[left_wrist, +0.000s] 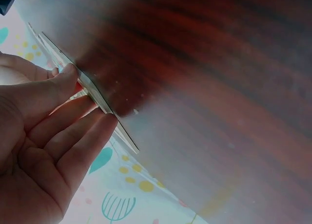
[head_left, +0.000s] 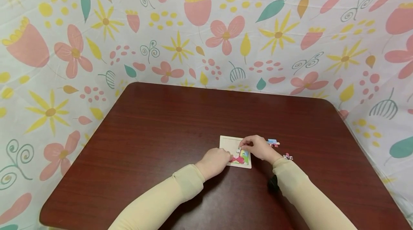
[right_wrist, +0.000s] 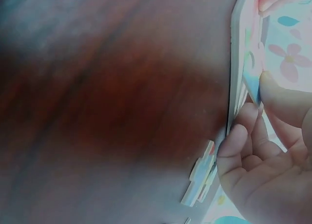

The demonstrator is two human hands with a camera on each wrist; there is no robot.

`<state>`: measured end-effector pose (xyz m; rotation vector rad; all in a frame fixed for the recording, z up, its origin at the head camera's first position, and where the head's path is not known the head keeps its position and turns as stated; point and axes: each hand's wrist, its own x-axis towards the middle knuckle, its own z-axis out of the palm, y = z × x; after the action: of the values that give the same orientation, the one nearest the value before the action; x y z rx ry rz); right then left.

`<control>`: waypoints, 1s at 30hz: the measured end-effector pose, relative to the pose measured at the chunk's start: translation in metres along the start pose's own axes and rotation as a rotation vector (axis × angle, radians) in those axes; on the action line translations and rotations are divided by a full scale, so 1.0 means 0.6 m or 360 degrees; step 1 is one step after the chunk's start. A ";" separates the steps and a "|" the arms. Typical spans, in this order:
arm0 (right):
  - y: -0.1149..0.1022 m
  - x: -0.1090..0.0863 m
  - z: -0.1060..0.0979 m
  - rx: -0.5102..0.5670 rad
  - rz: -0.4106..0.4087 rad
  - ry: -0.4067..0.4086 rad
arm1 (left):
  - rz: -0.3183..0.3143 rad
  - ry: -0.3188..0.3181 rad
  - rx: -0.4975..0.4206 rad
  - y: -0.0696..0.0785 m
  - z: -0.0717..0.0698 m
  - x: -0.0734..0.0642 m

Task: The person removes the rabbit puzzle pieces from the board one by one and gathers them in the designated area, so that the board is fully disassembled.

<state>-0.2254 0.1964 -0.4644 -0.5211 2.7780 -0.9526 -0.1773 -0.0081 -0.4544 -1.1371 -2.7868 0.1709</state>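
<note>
A light wooden jigsaw tray (head_left: 227, 142) lies on the table, its right and front part filled with bright picture pieces (head_left: 238, 160) in red, green and yellow. My left hand (head_left: 213, 163) holds the tray at its front left side, thumb and fingers on the edge in the left wrist view. Over the tray, my right hand (head_left: 259, 147) pinches a small jigsaw piece (right_wrist: 253, 85) between thumb and forefinger; it shows blue in the right wrist view. The fingers partly hide the piece.
Just right of the tray, loose jigsaw pieces (head_left: 272, 142) lie beyond the right hand, and another loose piece (head_left: 288, 156) is close by the right wrist. The dark brown table (head_left: 155, 126) meets a flower-printed cloth (head_left: 180, 43) at its back and sides.
</note>
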 end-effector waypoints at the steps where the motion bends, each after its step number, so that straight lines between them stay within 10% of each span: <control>1: 0.000 0.000 -0.001 -0.0003 -0.0002 -0.0006 | 0.0003 -0.0001 0.0002 0.000 0.000 0.000; 30: 0.017 -0.014 -0.033 0.0231 0.0032 -0.0007 | -0.0017 -0.0044 -0.0120 -0.004 0.002 0.004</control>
<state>-0.2256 0.2184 -0.4549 -0.4714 2.6783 -1.1357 -0.1811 -0.0082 -0.4549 -1.1448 -2.8454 0.0817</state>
